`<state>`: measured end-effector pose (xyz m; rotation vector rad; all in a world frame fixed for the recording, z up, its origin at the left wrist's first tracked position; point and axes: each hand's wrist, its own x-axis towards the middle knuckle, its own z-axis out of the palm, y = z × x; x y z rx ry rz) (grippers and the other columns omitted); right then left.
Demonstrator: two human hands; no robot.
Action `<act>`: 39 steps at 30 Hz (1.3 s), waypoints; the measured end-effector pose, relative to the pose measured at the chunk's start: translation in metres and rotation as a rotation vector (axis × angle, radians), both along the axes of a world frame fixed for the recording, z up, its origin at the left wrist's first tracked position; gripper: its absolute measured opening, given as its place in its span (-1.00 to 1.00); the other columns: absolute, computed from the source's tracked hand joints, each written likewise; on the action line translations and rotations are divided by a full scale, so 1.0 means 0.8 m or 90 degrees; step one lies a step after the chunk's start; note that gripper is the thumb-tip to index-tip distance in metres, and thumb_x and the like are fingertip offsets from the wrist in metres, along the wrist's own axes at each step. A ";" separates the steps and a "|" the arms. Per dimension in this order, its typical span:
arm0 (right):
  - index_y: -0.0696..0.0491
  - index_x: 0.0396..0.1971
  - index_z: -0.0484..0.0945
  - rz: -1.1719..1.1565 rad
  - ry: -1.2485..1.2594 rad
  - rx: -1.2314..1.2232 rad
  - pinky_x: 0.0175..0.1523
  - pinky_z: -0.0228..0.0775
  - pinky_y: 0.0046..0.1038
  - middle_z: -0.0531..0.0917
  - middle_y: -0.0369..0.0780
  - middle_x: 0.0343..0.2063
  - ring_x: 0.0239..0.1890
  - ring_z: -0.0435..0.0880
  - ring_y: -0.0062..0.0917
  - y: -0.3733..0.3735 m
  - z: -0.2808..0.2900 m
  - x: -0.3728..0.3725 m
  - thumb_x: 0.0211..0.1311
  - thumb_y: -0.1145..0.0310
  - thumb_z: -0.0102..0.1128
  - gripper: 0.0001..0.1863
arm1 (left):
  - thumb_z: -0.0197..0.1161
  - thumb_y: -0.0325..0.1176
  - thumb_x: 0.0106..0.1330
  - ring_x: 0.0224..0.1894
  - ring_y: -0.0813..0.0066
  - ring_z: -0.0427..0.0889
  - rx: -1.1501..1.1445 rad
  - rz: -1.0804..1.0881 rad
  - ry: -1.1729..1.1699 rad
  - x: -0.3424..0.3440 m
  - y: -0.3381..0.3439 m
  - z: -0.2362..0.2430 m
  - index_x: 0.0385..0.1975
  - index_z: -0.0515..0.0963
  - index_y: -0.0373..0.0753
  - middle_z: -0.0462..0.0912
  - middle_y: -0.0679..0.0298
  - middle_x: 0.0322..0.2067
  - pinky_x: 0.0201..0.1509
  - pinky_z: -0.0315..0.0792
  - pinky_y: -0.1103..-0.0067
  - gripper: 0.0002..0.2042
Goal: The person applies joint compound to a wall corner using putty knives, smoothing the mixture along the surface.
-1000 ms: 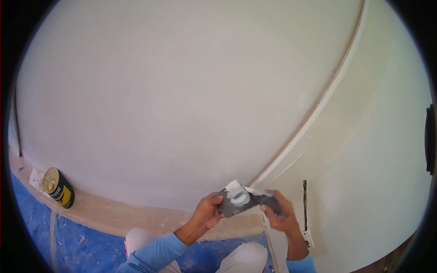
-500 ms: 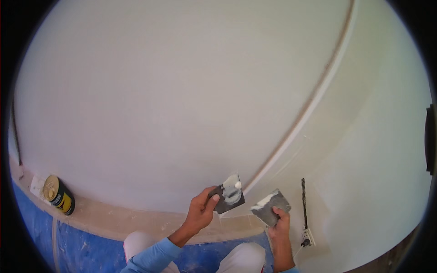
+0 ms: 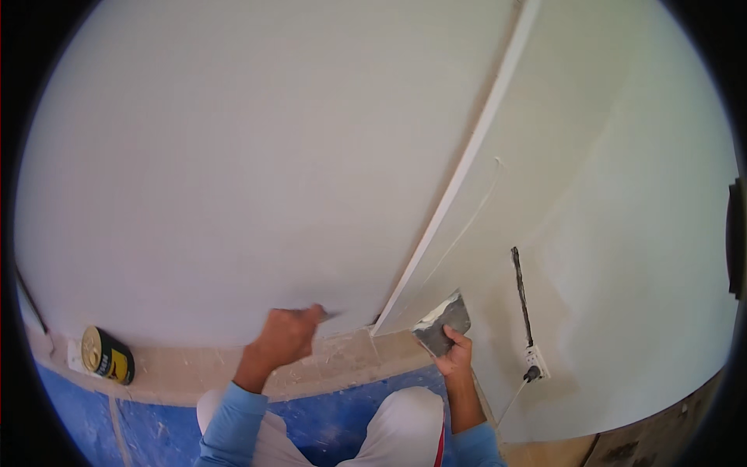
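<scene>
Low along the white wall, my left hand is closed on a dark flat putty spreader. That spreader is turned nearly edge-on, so only a blurred sliver shows beyond my fingers. My right hand, thumb laid over the face, holds a grey square putty spreader with white putty along its upper left edge. It is in front of the wall to the right of a white vertical trim strip. I cannot tell whether the left spreader touches the wall.
A dark green and yellow can stands at the left by the wall base. Blue sheeting covers the floor beneath my knees. On the right wall are an outlet with a plug and cord and a dark filled groove.
My left hand has moved left and turned its spreader from face-up to nearly edge-on. My right hand keeps its spreader, slightly tilted. The view has shifted, with the trim strip now further left.
</scene>
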<state>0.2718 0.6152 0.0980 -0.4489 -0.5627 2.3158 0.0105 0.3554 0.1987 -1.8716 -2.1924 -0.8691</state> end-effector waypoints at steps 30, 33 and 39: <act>0.13 -0.04 0.48 -0.077 -0.454 -0.270 -0.12 0.60 -0.17 0.60 -0.17 -0.16 -0.18 0.65 -0.29 0.020 -0.303 -0.116 0.03 0.71 0.23 -0.57 | 0.12 -0.17 0.26 -0.40 0.22 0.35 0.136 0.273 -0.085 -0.079 -0.047 -0.007 -0.40 0.51 -0.31 0.50 0.17 -0.52 -0.23 0.23 0.39 -0.72; 0.00 0.11 0.38 -0.122 -0.335 -0.222 0.09 0.44 0.16 0.54 -0.15 0.02 0.09 0.54 -0.14 0.063 -0.389 -0.088 0.17 0.59 0.12 -0.53 | 0.14 -0.21 0.25 -0.48 0.24 0.35 0.204 0.211 -0.020 -0.078 -0.004 0.012 -0.42 0.50 -0.31 0.48 0.17 -0.58 -0.32 0.23 0.41 -0.75; -0.09 0.12 0.37 0.027 -0.248 -0.271 0.11 0.30 0.16 0.57 -0.21 0.00 0.10 0.53 -0.17 0.049 -0.335 -0.088 0.14 0.59 0.09 -0.49 | 0.15 -0.33 0.22 -0.74 0.26 0.27 0.248 0.124 -0.040 -0.087 -0.019 0.011 -0.44 0.49 -0.34 0.35 0.18 -0.75 -0.60 0.15 0.43 -0.83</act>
